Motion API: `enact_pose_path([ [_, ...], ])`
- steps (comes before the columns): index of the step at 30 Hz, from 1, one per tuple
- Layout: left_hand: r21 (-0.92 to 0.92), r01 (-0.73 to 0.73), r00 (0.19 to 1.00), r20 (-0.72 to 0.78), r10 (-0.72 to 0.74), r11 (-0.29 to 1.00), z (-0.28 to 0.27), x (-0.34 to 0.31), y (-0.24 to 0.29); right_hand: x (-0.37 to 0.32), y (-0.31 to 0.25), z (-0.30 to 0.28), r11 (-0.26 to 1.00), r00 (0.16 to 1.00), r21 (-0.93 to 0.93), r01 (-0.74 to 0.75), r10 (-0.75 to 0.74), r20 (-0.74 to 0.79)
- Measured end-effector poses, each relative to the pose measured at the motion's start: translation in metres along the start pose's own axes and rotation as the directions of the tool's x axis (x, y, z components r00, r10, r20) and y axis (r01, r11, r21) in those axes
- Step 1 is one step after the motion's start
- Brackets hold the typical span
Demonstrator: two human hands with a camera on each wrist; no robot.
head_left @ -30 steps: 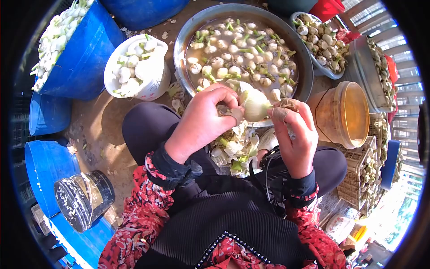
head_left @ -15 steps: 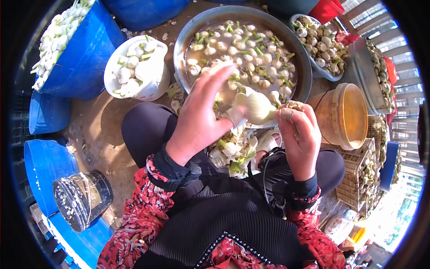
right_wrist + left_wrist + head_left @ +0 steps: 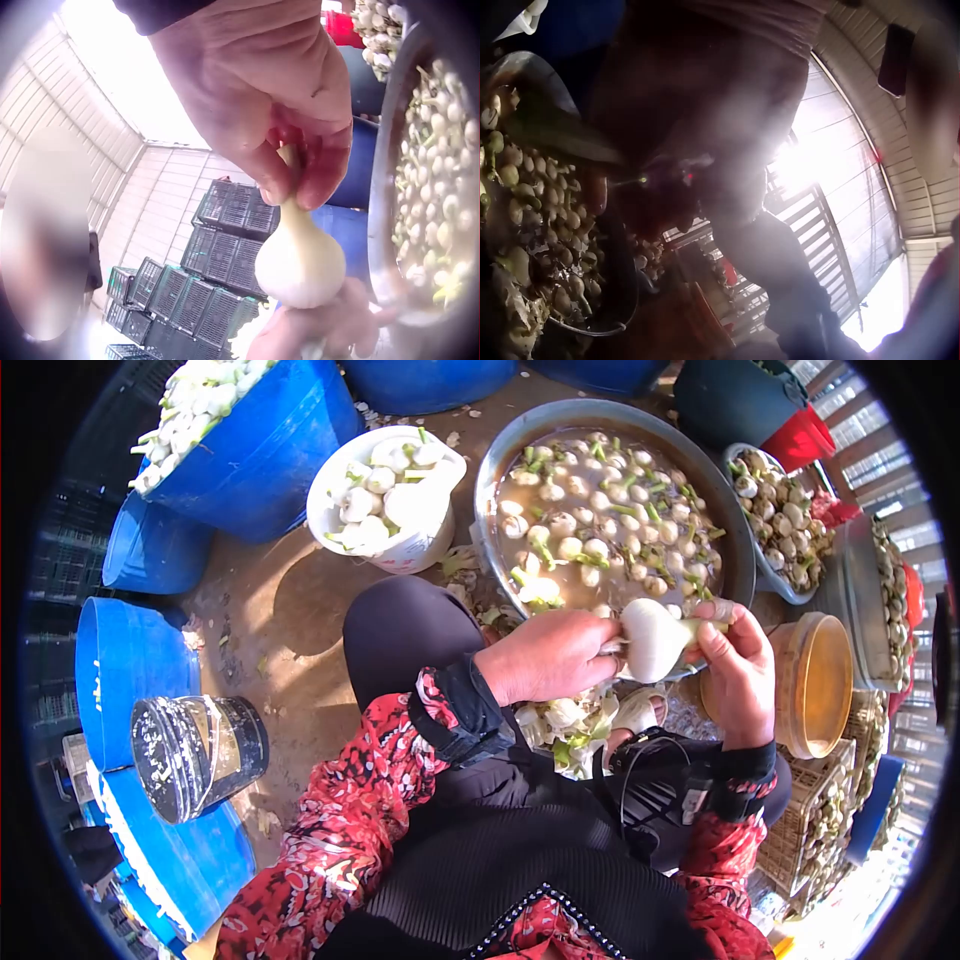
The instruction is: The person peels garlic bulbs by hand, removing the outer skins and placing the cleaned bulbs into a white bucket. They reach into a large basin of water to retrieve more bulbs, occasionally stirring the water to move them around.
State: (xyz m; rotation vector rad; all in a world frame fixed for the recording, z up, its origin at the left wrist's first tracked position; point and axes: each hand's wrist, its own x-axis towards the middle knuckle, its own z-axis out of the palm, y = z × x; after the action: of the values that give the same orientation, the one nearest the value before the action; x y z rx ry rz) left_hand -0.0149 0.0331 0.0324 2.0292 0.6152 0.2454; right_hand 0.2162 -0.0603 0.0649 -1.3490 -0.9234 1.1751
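Note:
In the head view a smooth white garlic bulb [image 3: 652, 640] is held over the near rim of a wide metal basin [image 3: 487, 495]. My right hand [image 3: 740, 665] pinches its pale stem between thumb and fingers; the right wrist view shows that stem [image 3: 294, 214] from close by. Fingers of my left hand [image 3: 555, 655] are curled at the root end of the bulb. Brownish tape or wrapping covers a right fingertip. Garlic bulbs [image 3: 600, 510] with short green stems float in the basin's murky water. The left wrist view is dark and blurred around the hand.
A white bucket [image 3: 430, 530] of peeled bulbs stands left of the basin. Loose skins [image 3: 570, 730] lie below my hands. Around me are an orange bucket [image 3: 825, 685], a tub of unpeeled bulbs [image 3: 785, 525], a black bucket [image 3: 195, 755] and several blue tubs [image 3: 135, 670].
The left hand lifted away from the bulb with its fingers spread, and is now back at its root end. The bulb looks whiter and smoother. The head view has turned, shifting everything rightward.

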Motion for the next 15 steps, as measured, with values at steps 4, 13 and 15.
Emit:
enact_pose_path([
  [4, -0.295, -0.217, 0.974, 0.003, 0.227, 0.931, -0.010, -0.008, 0.002, 0.045, 0.033, -0.022, 0.924, 0.991, 0.363, -0.123, 0.131, 0.003],
  [13, 0.328, -0.069, 0.995, -0.041, 0.087, 0.942, 0.010, -0.018, -0.044, 0.147, 0.005, 0.142, 0.913, 0.898, 0.377, -0.155, -0.029, 0.439],
  [15, 0.355, 0.041, 0.997, -0.069, -0.018, 0.934, 0.003, -0.016, -0.044, 0.155, -0.010, 0.155, 0.943, 0.876, 0.309, -0.127, -0.039, 0.481],
])
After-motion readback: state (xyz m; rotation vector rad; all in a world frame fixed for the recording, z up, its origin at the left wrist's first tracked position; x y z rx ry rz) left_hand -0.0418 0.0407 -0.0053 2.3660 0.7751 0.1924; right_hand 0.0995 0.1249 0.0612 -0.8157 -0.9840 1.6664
